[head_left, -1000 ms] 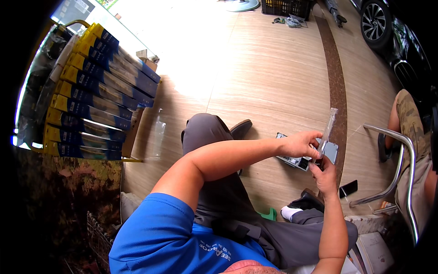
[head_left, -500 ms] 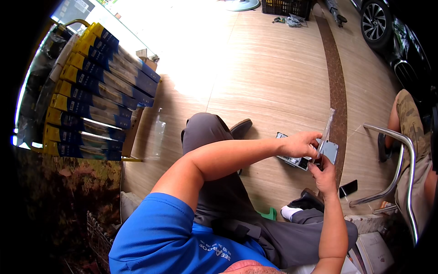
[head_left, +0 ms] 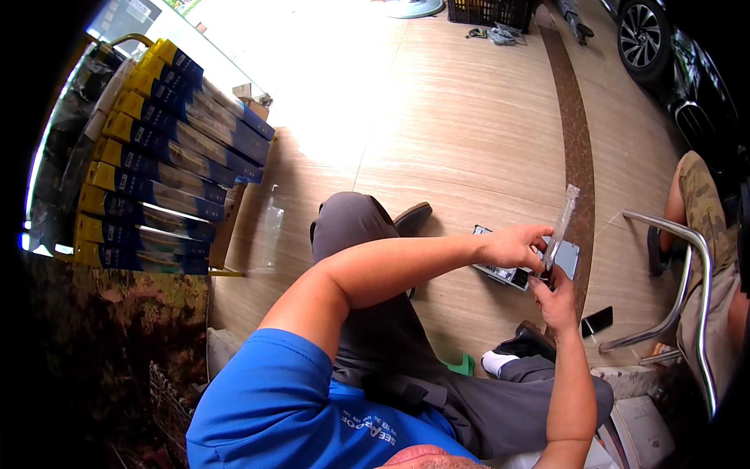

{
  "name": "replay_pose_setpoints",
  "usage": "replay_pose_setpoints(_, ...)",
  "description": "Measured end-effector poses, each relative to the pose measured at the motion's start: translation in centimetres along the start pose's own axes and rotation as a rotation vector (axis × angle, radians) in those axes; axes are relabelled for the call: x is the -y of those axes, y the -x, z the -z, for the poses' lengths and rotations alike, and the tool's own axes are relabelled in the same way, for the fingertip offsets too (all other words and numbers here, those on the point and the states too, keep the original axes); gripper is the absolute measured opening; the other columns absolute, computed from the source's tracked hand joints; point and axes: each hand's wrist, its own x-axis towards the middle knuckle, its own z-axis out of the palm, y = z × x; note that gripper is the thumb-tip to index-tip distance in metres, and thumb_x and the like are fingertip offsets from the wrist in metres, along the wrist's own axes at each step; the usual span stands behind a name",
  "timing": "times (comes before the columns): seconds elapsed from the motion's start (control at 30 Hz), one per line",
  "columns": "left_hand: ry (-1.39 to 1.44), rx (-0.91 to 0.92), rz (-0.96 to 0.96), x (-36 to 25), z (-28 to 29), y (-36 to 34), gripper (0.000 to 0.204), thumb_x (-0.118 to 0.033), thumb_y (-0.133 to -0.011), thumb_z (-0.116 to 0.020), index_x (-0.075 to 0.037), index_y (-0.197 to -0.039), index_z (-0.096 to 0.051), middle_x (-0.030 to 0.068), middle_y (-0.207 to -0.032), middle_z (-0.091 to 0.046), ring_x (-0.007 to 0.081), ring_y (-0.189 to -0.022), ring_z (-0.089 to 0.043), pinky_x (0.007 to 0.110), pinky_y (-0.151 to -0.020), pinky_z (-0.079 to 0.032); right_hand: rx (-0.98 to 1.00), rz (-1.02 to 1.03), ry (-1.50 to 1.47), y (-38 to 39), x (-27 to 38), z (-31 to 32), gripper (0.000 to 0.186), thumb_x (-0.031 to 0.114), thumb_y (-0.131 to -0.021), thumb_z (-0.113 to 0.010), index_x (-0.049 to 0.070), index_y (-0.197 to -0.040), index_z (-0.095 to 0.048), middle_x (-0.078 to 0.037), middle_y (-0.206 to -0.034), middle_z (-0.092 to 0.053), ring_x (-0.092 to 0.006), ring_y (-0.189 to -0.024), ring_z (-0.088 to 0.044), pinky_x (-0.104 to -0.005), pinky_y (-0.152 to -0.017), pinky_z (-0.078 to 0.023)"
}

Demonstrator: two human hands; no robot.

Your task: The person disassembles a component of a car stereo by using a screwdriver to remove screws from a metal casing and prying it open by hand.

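A narrow clear plastic sleeve (head_left: 566,215) stands up between my two hands and leans to the far right. My left hand (head_left: 516,247) reaches across from the left, its fingers closed at the sleeve's lower part. From the near side, my right hand (head_left: 558,300) pinches its lower end, where something small and dark shows that I cannot make out. Just beyond and below my hands, on the floor, lies a grey metal-cased electronic unit (head_left: 508,275), partly hidden by my left hand. A flat light-grey panel (head_left: 569,257) shows behind the sleeve.
A black phone (head_left: 597,322) lies on the floor to the right, near a chrome-framed chair (head_left: 698,246) and a seated person's leg (head_left: 694,191). A rack of blue-and-yellow packages (head_left: 156,156) stands left. A black crate (head_left: 491,12) and a car wheel (head_left: 642,35) are farther off.
The clear sleeve has turned and tilted a little to the right, so its broader side shows. Both hands stay nearly in place, with the right fingers slightly shifted.
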Motion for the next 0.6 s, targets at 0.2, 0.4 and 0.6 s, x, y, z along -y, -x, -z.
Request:
replay_pose_setpoints(0.2,-0.018,-0.001,-0.001,0.73,0.2,-0.3,0.078,-0.001,-0.079,-0.065,0.003,-0.146,-0.025,0.0187,-0.115,-0.062,0.0222,-0.104,-0.061,0.033,-0.087,-0.049,0.006,0.001,0.003,-0.04,-0.07,-0.01,0.03,0.009,-0.083,-0.068,0.0,-0.111,-0.061,-0.002,-0.096,-0.063,-0.0083,-0.081,-0.054,-0.025,-0.073,-0.044)
replay_pose_setpoints(0.4,-0.014,-0.009,0.006,0.84,0.22,-0.3,0.08,-0.003,-0.08,-0.067,0.003,-0.147,-0.024,0.0193,-0.116,-0.062,0.0228,-0.106,-0.06,0.033,-0.089,-0.049,0.008,-0.005,0.007,-0.05,-0.04,-0.01,0.031,0.01,-0.083,-0.068,0.0,-0.111,-0.061,-0.002,-0.096,-0.063,-0.0083,-0.08,-0.054,-0.025,-0.072,-0.044)
replay_pose_setpoints(0.6,-0.049,0.0,0.016,0.6,0.2,-0.22,0.087,-0.011,-0.083,-0.073,0.008,-0.148,-0.017,0.0214,-0.119,-0.061,0.0243,-0.11,-0.058,0.034,-0.093,-0.047,0.001,0.0,-0.013,-0.02,-0.07,0.0,0.034,0.009,-0.083,-0.068,-0.001,-0.114,-0.06,-0.003,-0.099,-0.064,-0.0094,-0.086,-0.055,-0.0257,-0.078,-0.044)
